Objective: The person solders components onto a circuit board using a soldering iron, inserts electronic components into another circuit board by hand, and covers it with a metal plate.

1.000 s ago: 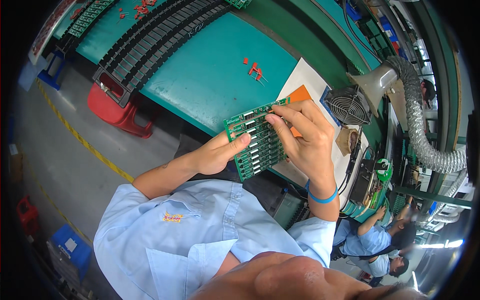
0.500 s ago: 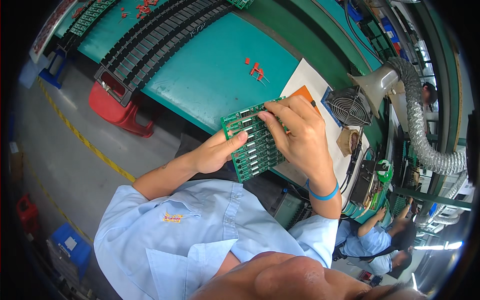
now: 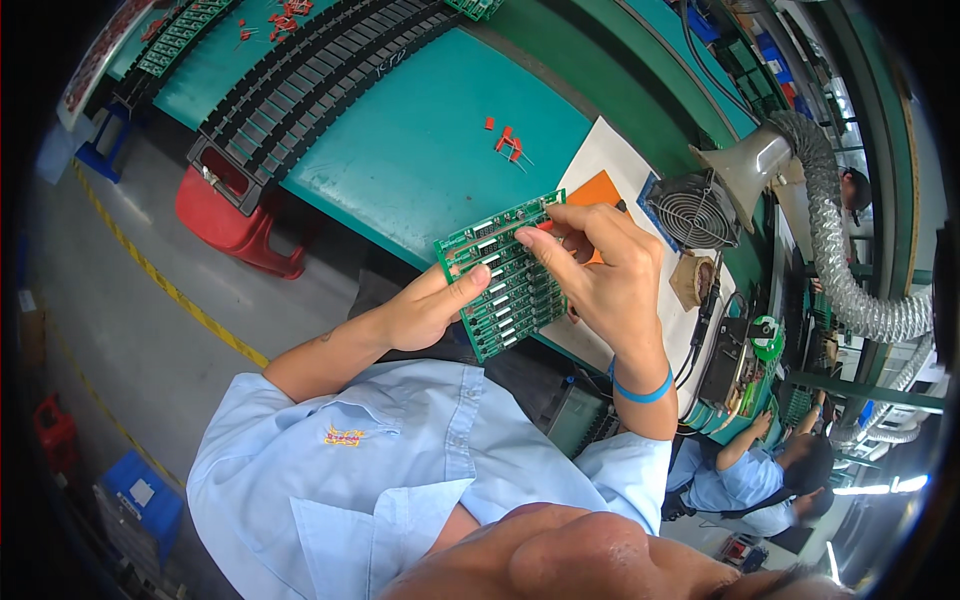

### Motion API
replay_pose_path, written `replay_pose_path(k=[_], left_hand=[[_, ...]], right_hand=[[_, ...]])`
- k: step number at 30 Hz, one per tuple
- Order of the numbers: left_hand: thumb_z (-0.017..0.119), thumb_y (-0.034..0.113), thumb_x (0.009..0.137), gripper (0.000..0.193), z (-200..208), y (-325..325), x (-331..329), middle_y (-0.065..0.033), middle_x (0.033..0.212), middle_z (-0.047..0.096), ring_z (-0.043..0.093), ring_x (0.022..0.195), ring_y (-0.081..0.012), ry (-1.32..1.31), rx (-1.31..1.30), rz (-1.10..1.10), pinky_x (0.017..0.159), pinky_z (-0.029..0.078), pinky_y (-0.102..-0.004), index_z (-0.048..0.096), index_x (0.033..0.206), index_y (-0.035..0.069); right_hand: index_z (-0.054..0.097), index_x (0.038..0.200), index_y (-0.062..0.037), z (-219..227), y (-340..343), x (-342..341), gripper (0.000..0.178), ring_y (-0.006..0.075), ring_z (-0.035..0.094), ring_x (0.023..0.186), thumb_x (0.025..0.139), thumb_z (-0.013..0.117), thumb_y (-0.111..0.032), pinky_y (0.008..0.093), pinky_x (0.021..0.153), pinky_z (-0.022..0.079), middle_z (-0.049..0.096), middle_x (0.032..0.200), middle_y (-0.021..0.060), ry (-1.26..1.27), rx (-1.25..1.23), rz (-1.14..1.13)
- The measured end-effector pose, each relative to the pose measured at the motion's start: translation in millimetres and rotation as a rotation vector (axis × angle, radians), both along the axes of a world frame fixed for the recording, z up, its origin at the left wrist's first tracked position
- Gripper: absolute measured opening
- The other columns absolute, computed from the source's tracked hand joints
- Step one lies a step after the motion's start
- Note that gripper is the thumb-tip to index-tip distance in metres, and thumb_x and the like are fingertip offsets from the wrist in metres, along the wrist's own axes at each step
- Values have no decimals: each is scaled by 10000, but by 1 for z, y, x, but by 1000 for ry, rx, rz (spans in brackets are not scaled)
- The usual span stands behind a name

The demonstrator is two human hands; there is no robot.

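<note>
a green table runs across in front of the person. on it lies a long black slotted rack (image 3: pixel 300 95), its left end overhanging the edge. small red parts (image 3: pixel 508 143) lie loose on the table's (image 3: pixel 430 150) bare middle. to the right, a white sheet (image 3: pixel 610 150) carries an orange card (image 3: pixel 592 188).

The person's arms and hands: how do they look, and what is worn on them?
The left hand and right hand both look ungloved. The shirt has light blue short sleeves. A bright blue band circles the right wrist, and a small dark mark shows on the left forearm.
</note>
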State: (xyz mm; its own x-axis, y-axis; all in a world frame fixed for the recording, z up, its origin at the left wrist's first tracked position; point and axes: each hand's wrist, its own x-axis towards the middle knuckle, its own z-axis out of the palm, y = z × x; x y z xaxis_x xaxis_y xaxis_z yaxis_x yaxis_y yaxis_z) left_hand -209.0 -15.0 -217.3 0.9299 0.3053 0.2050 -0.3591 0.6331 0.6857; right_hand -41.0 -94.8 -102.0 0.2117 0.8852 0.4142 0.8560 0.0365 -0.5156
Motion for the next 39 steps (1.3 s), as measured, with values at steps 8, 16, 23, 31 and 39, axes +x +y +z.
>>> replay_pose_path(k=[8, 16, 23, 31, 39], left_hand=[[366, 168, 1116, 549, 1, 1, -2, -153, 1589, 433, 499, 1411, -251, 18, -7, -43, 1153, 449, -407, 204, 1625, 39], [348, 180, 1139, 482, 1, -1, -2, -153, 1509, 513, 586, 1301, -220, 0, 5, -9, 1083, 508, -366, 288, 1590, 21], [337, 192, 1142, 474, -1, -2, -3, -152, 1505, 518, 586, 1302, -226, 7, 20, 5, 1096, 501, -371, 304, 1581, 16], [357, 177, 1126, 514, 1, 1, -3, -160, 1551, 472, 534, 1371, -249, 21, -26, -56, 1132, 471, -400, 246, 1604, 23], [331, 182, 1140, 470, 1, -3, -3, -159, 1492, 530, 594, 1291, -227, 23, -64, -7, 1085, 510, -378, 307, 1575, 7]], right_hand=[[753, 910, 57, 8, 0, -2, 215, 160, 577, 606, 799, 852, -98, 263, 543, 472, 700, 731, 94, -38, -41, -5], [761, 904, 46, 15, 1, -3, 196, 146, 556, 584, 796, 851, -90, 255, 530, 454, 699, 727, 85, -44, -72, -25], [764, 916, 29, 17, 2, -1, 168, 149, 563, 604, 803, 835, -74, 259, 543, 456, 697, 745, 71, 52, -95, -26], [765, 953, -2, 12, 3, 0, 142, 177, 582, 645, 825, 803, -54, 280, 592, 476, 680, 800, 63, -64, -66, 39], [782, 970, -26, 8, 2, 3, 151, 124, 563, 704, 822, 803, -2, 231, 583, 435, 664, 940, 63, -6, -99, 70]])
